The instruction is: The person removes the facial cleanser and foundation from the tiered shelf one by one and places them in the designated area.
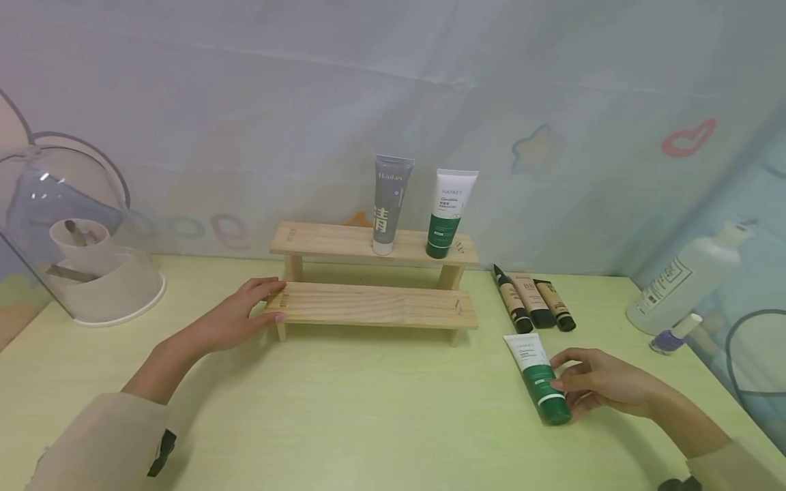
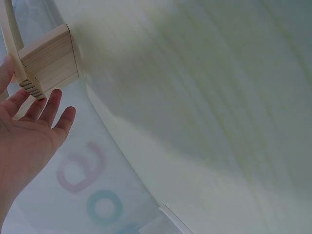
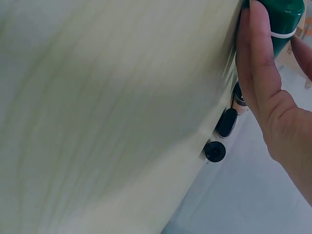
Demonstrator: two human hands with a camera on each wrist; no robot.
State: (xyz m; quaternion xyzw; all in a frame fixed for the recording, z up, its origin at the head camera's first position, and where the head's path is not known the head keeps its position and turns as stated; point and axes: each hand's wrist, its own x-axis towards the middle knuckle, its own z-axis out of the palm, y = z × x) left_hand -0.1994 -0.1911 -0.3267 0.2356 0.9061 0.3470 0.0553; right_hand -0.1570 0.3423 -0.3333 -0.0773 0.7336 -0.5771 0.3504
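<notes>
My left hand [image 1: 230, 319] holds the left end of a two-tier wooden shelf [image 1: 381, 303] at its lower board, thumb at the front edge and fingers toward the back. The left wrist view shows that hand [image 2: 29, 131] against the board's end [image 2: 48, 58]. On the right, my right hand [image 1: 604, 382] grips a green-and-white squeeze tube [image 1: 540, 382] near its green cap, with the tube low over or on the table. In the right wrist view the fingers lie along the green cap end [image 3: 285, 17]. A grey tube [image 1: 393, 204] and another green-and-white tube [image 1: 451, 215] stand on the upper board.
Several small cosmetic tubes, among them a beige BB tube [image 1: 531, 300], lie right of the shelf. A white pump bottle [image 1: 681, 279] and a purple nail polish bottle [image 1: 672, 335] are farther right. A clear domed organizer [image 1: 101, 273] with brushes stands at the left, before the cloth backdrop.
</notes>
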